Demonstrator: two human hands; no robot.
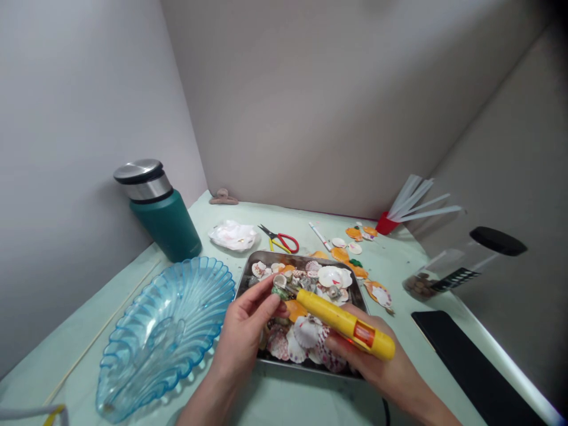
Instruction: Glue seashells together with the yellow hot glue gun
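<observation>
Over a metal tray point(306, 368) heaped with seashells, my left hand point(248, 316) pinches a small greenish snail shell point(280, 285) between thumb and fingertips. My right hand point(377, 355) is wrapped round a yellow hot glue gun point(339, 318), its nozzle pointing left and almost at the snail shell. Whether the nozzle touches the shell, I cannot tell. Below the gun lie speckled scallop shells point(306, 331) and an orange shell point(295, 310). A white shell point(332, 276) rests at the tray's back right. My right fingers are partly hidden behind the gun.
Left of the tray sits a blue shell-shaped dish point(177, 319), with a green flask point(166, 225) behind. Scissors point(281, 241), crumpled white tissue point(234, 235) and a marker point(320, 236) lie behind. To the right are decorated shells point(379, 294), a red cup of glue sticks point(387, 223), a jar point(448, 273) and a phone point(470, 361).
</observation>
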